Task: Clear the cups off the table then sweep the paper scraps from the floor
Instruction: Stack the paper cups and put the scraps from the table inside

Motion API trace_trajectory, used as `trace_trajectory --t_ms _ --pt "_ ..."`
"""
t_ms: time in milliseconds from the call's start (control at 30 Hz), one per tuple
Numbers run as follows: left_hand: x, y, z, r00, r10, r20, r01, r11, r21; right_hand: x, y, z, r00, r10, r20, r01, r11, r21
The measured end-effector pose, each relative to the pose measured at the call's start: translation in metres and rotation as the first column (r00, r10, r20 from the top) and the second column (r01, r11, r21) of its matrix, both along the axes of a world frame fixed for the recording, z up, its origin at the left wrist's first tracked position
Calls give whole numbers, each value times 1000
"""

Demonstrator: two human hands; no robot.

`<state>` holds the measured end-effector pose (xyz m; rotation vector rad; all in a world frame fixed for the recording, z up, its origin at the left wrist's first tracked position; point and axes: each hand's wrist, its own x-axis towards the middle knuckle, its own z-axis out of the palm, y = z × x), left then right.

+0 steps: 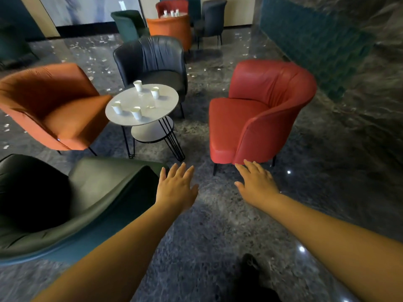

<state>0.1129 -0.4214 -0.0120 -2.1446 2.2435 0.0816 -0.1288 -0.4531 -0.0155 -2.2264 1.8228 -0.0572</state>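
Observation:
Several white paper cups stand upright on a small round grey table (128,119): one at the back (137,85), one at the right (155,92), one at the left (117,107) and one at the front (136,112). A small scrap lies on the tabletop near them. White paper scraps (96,59) are scattered over the dark marble floor behind the chairs. My left hand (176,185) and my right hand (256,180) are both stretched forward over the floor, fingers straight, holding nothing, well short of the table.
Armchairs ring the table: orange (54,105) on the left, black (152,59) behind, red (261,110) on the right, dark green (76,203) nearest me on the left. A second table with cups (172,13) stands far back among more chairs. A teal tiled wall (316,44) runs along the right.

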Motion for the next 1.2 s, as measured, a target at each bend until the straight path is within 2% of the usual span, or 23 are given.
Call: trace_trajectory --t_ms 333,433,567,833,1200 --pt "14 -176 5 991 129 46 -129 992 -16 14 -213 2 988 155 4 -155 988 -16" --pt "25 -217 11 982 185 32 -183 982 -52 26 -270 5 976 218 -18 -219 974 -59" --pt "47 -257 9 962 273 20 -272 961 -49 57 -329 0 960 281 0 -281 959 -38" --pt "129 -355 -8 922 385 37 -384 923 -18 131 -439 -16 938 347 24 -347 938 -18" --pt "240 -492 -24 907 420 24 -420 908 5 225 -584 -16 945 328 15 -328 945 14"
